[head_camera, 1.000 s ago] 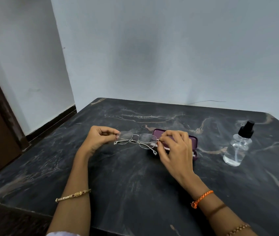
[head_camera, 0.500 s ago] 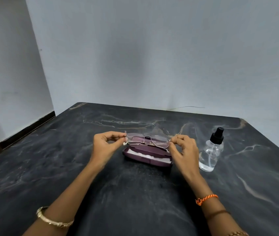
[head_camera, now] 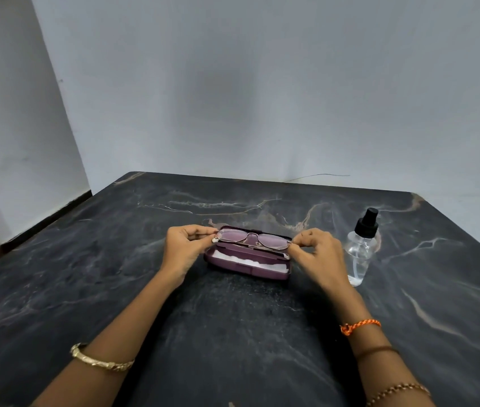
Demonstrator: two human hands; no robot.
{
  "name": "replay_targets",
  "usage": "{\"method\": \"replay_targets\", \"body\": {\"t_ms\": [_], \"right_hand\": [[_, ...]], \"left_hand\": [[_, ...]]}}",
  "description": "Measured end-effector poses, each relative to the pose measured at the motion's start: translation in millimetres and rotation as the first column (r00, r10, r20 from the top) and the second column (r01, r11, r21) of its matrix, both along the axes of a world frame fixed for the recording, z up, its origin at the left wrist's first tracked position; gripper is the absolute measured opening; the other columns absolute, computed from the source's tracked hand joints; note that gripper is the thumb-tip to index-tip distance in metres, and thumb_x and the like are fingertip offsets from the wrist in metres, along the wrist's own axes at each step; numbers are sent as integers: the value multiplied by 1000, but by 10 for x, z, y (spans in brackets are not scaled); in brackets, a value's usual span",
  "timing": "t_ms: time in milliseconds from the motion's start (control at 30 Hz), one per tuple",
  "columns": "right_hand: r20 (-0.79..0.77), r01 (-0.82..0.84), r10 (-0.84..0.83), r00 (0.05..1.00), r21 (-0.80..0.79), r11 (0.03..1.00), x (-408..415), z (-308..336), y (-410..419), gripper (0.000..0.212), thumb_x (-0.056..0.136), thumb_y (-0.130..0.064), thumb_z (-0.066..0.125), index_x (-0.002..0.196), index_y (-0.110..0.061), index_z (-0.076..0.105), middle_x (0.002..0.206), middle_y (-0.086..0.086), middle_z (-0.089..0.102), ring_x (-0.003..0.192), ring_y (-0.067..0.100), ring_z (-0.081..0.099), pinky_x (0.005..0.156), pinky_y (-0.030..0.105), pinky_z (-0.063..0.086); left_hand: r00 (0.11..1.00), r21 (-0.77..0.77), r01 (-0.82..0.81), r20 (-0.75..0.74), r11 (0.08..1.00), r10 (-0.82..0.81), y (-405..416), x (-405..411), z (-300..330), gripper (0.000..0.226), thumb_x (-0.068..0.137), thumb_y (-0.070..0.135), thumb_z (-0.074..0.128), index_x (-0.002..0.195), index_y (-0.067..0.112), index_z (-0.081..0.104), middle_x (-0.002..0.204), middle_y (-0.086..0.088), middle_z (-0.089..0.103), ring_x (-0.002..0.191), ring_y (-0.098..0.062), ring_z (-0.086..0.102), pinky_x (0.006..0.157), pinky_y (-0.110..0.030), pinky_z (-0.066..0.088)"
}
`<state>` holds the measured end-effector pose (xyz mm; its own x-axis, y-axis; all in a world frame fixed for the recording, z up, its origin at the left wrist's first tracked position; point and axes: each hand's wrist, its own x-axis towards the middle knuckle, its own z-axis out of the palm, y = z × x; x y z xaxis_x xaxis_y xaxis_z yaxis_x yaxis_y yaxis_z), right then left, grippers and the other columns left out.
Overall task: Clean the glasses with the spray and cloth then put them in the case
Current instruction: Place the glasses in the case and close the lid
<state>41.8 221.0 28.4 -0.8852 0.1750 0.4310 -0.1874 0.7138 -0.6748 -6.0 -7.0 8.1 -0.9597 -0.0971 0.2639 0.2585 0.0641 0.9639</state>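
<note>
glasses held level over the open case, long axis matched to the tray

the glasses (head_camera: 253,241) hang between the two hands just above the open purple case (head_camera: 247,264), which sits on the dark marble table (head_camera: 233,318). the frame's long axis runs left to right, and the case's long axis runs the same way, so the two already line up; what seems to remain is mostly a short move down and slightly toward the person, into the tray where a white cloth (head_camera: 252,262) lies along the bottom. whether the temples are folded cannot be told for certain, though no arm sticks out behind the lenses.

the left hand (head_camera: 184,248) pinches the left end of the frame between thumb and fingertips, the other fingers curled under. the right hand (head_camera: 319,254) pinches the right end in the same way, fingers bent, wrist a little lower than the knuckles. neither hand is nearer than the other: each holds its own end, so the frame hangs between them and both forearms reach in from the near edge of the table at about equal angles.

the lenses appear to face up and away, in front of the raised lid at the back of the case. the spray bottle (head_camera: 362,248) stands upright to the right of the case, near the right hand but apart from it. as a judgement, the task looks close to its end, with the lowering into the case not yet done.
</note>
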Motion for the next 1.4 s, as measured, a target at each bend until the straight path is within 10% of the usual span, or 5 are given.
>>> {"method": "replay_targets", "body": {"t_ms": [367, 533, 1133, 1400], "right_hand": [[205, -165, 125, 971, 196, 967, 32, 47, 66, 10, 71, -15, 67, 66, -9, 74, 79, -3, 65, 87, 21, 61, 76, 37, 51], [202, -183, 138, 970, 227, 956, 41, 53, 101, 8, 69, -17, 68, 67, -13, 75, 82, -1, 70, 86, 21, 60, 78, 38, 51], [248, -225, 151, 957, 301, 927, 26, 47, 151, 11, 78, -24, 70, 82, -16, 76, 91, 2, 72, 83, 17, 63, 77, 36, 52], [272, -228, 136, 953, 344, 911, 10, 35, 146, 14, 81, -24, 66, 89, -17, 75, 98, 2, 72, 91, 19, 63, 80, 38, 52]], "left_hand": [[989, -421, -81, -143, 903, 22, -39, 24, -10, 12, 69, 1, 76, 80, 4, 73, 69, -2, 68, 54, 10, 58, 56, -3, 46], [971, -594, -131, -240, 794, -19, -84, 84, -22, 12, 66, 6, 79, 77, 9, 75, 71, -5, 73, 59, -8, 62, 63, -26, 54], [970, -590, -145, -244, 794, -5, -22, 156, -16, 28, 72, -4, 70, 98, 6, 70, 90, -10, 73, 68, -12, 61, 77, -30, 53], [992, -536, -73, -126, 841, 6, -49, 138, 2, 25, 78, 7, 69, 102, 10, 67, 92, 2, 62, 68, -3, 56, 60, -1, 41]]}}
